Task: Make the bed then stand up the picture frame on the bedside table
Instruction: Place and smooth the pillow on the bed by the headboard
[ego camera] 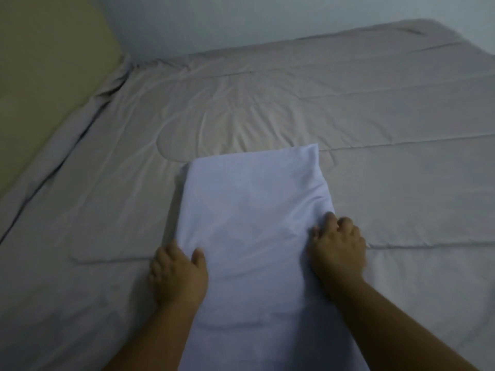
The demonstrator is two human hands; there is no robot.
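1 pillow (251, 223) (white), 1 bed (375, 124), 2 hands (179, 271) (338, 250).

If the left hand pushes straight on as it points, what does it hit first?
Probably nothing new: the left hand grips the white fabric pillow by its left edge and would slide along it over the beige quilted bedspread; depth unclear.
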